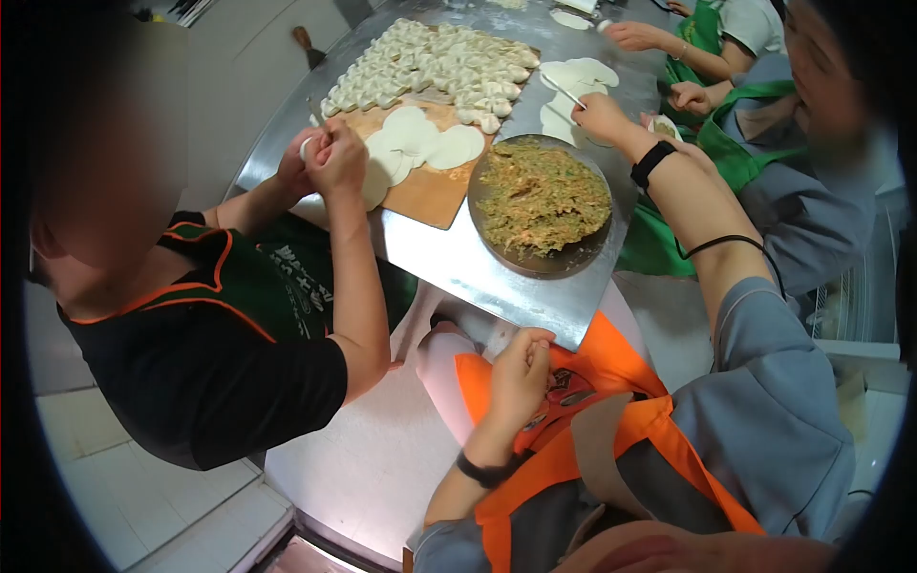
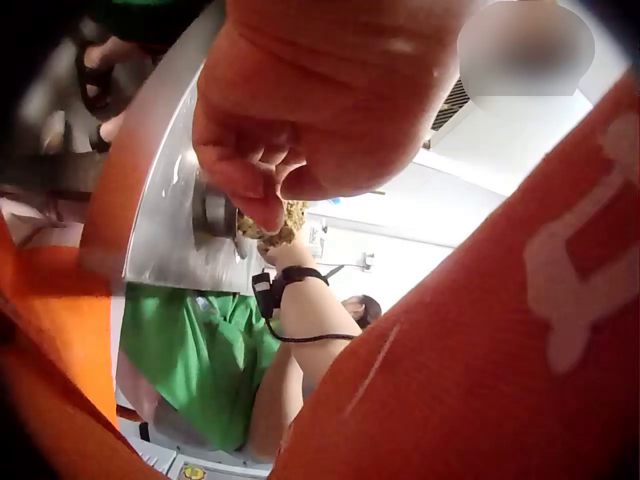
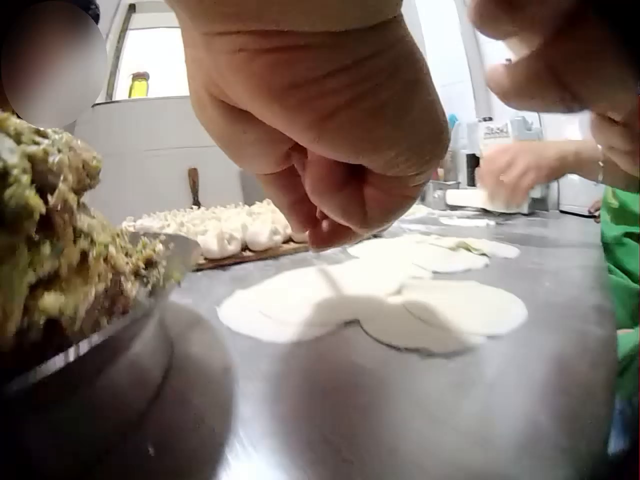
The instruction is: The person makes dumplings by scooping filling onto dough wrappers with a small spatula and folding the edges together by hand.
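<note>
My right hand (image 1: 602,119) grips a thin light stick (image 1: 564,89) above pale dough rounds (image 1: 585,72), beyond the bowl. In the right wrist view my curled right hand (image 3: 320,130) hangs over overlapping dough rounds (image 3: 440,310), its stick not visible. A metal bowl (image 1: 542,270) holds green and orange filling (image 1: 544,196). Beside the near table corner is my left hand (image 1: 521,380), its fingers curled. The left wrist view shows the left hand (image 2: 320,110) with thumb and fingers drawn in and no object visible in them.
A person at the left cups both hands (image 1: 330,162) near a brown board (image 1: 420,201) bearing more rounds and many white dumplings (image 1: 430,62). People in green aprons (image 1: 731,143) work at the right. A brown-handled tool (image 1: 308,46) lies at the far edge of the metal table (image 1: 449,258).
</note>
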`<state>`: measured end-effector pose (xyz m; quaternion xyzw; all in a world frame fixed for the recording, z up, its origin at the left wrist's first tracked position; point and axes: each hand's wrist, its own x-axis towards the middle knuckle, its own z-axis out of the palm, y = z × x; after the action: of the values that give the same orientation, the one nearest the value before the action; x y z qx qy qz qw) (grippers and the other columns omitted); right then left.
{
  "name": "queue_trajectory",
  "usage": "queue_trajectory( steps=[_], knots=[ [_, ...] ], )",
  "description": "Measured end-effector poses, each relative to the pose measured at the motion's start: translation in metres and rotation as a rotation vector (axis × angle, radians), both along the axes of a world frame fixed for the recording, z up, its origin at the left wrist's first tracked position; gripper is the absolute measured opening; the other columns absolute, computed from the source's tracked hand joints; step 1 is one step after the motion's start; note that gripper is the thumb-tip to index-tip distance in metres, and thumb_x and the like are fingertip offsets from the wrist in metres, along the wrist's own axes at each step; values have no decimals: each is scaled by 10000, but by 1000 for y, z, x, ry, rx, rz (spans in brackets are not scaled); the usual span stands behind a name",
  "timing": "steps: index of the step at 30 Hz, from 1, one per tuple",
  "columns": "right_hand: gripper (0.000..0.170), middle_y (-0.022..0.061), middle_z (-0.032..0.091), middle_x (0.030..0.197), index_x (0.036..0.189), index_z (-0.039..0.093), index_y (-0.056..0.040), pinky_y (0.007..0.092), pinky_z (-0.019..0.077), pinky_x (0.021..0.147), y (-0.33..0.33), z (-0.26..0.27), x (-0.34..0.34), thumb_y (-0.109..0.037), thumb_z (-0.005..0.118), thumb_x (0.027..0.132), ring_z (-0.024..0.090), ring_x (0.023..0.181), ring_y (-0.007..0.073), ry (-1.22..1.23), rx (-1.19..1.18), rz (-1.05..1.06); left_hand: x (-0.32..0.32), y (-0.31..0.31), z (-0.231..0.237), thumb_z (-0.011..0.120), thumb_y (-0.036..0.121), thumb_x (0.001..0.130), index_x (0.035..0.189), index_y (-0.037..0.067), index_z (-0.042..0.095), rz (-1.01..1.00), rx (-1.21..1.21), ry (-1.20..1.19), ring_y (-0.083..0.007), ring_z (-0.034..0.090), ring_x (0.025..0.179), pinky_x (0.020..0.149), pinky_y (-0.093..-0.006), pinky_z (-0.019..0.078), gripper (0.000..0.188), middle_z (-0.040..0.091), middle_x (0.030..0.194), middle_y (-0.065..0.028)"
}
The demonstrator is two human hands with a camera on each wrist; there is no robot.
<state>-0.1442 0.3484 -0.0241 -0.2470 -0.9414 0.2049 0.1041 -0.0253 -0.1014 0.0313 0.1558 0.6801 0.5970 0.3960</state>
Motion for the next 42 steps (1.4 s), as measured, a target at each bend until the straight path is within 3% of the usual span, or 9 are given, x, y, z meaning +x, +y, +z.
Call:
queue_trajectory(
  steps=[5, 8, 14, 18, 21, 24, 27, 32, 42],
  knots=[
    [361, 225, 700, 891, 890, 723, 1, 448, 521, 775, 18, -28, 34, -341, 636, 813, 677, 852, 398, -48, 160, -387, 7, 1, -2, 499, 85, 1001, 1050, 21, 606, -121, -45, -43, -64, 556, 561, 505, -227, 444, 135, 576, 677, -16],
    [501, 269, 687, 948, 935, 714, 36, 462, 520, 799, 38, -35, 42, -446, 639, 822, 674, 904, 412, -168, 86, -481, 7, -2, -11, 484, 85, 1007, 1056, 14, 603, -90, -20, -68, -67, 554, 561, 513, -222, 450, 147, 581, 684, -22],
    [700, 266, 695, 921, 940, 690, 78, 429, 529, 771, 6, -20, 6, -585, 722, 719, 692, 870, 378, -45, -157, -292, 2, 3, -13, 472, 85, 1012, 1066, 0, 594, -23, -41, -65, -71, 554, 576, 534, -216, 463, 158, 594, 710, -29],
    [654, 222, 706, 934, 939, 691, 54, 406, 531, 765, -10, -4, -8, -516, 813, 645, 694, 839, 317, -160, -320, -169, 2, 13, -6, 470, 81, 1012, 1068, -2, 594, -17, -50, -50, -70, 557, 583, 537, -214, 465, 160, 595, 714, -31],
    [624, 222, 702, 963, 964, 683, 49, 393, 528, 783, -17, -12, -14, -479, 808, 656, 689, 864, 315, -148, -188, -153, 6, 22, -5, 467, 76, 1011, 1066, -3, 593, 0, -54, -45, -70, 556, 584, 537, -214, 464, 159, 596, 718, -35],
    [578, 228, 696, 982, 1008, 670, 47, 394, 523, 809, -21, -3, -12, -400, 797, 665, 681, 899, 329, -165, -354, -125, 14, 30, -10, 467, 75, 1010, 1059, -5, 589, 6, -58, -46, -70, 551, 577, 529, -215, 457, 154, 596, 719, -36],
    [542, 247, 681, 1006, 1038, 651, 51, 408, 515, 823, -21, -17, -17, -322, 778, 667, 664, 935, 356, -91, -155, -62, 24, 37, -16, 469, 78, 1010, 1052, -6, 586, 13, -46, -59, -69, 542, 568, 518, -216, 445, 150, 593, 717, -34],
    [480, 264, 663, 1002, 1009, 635, 59, 427, 503, 820, -19, -32, -8, -264, 747, 672, 641, 951, 385, -20, -209, -1, 37, 41, -25, 469, 79, 1010, 1045, -5, 586, 33, -76, -118, -69, 535, 560, 511, -215, 437, 148, 586, 715, -33],
    [306, 235, 631, 819, 896, 561, 16, 449, 489, 697, -78, -44, 147, -216, 679, 734, 633, 778, 400, 261, -186, -171, 51, 35, -30, 468, 76, 1001, 1015, -3, 591, -18, -94, -23, -73, 529, 538, 502, -222, 438, 147, 584, 693, -33]
  ],
)
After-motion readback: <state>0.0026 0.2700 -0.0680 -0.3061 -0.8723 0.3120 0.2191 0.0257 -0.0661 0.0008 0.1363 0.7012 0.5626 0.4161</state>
